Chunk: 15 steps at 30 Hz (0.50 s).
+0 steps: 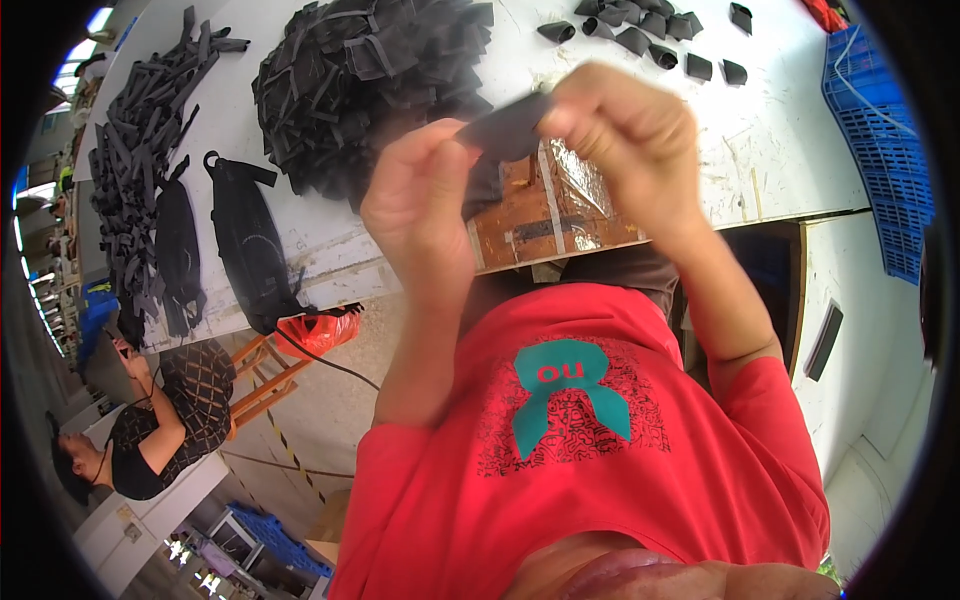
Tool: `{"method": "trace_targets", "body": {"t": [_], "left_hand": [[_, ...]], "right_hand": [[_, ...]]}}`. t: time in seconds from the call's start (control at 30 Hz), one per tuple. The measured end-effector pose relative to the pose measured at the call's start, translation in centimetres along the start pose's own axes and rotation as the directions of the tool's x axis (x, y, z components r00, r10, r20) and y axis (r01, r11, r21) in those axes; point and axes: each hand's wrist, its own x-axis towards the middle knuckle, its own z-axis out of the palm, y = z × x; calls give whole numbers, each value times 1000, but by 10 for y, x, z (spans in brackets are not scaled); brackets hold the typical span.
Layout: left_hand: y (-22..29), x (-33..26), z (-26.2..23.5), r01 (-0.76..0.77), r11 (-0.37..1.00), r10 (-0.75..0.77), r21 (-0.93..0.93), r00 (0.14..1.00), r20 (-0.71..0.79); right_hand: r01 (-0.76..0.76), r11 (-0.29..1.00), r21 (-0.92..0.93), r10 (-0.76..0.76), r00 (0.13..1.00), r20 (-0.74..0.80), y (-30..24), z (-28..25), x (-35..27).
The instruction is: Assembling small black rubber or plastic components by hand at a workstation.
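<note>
Dark matte piece [505, 128] between hands [420, 195] [640, 145]; shaggy heap [365, 85]

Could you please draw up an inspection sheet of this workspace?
Surface: scuffed white tabletop, brown taped patch at front edge.
Job's things: folded black fabric piece, held; large heap of black fabric pieces; small black folded loops, far right.
Clutter: pile of black strips, two long black pouches, left.
Hands: left hand and right hand each pinch the held piece.
Cables: thin black cord below the front edge, left.
Surroundings: blue plastic crate, right; red plastic bag and seated co-worker, left.
</note>
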Motion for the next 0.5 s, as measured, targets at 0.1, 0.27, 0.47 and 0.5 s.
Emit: {"method": "trace_targets", "body": {"t": [0.1,0.27,0.47,0.5], "left_hand": [[-16,-6,-18,55,939,-32,338,997,-73],[-59,-21,-37,91,537,-124,839,992,-28],[-68,-31,-30,-201,45,-97,979,974,204],[-71,-33,-34,-254,-28,-87,967,964,251]], "right_hand": [[-107,957,268,183,943,-278,6,-37,24],[-478,869,124,494,847,-195,31,-8,-35],[-695,708,128,685,719,112,48,14,-81],[-696,707,131,687,718,112,48,16,-82]]}}
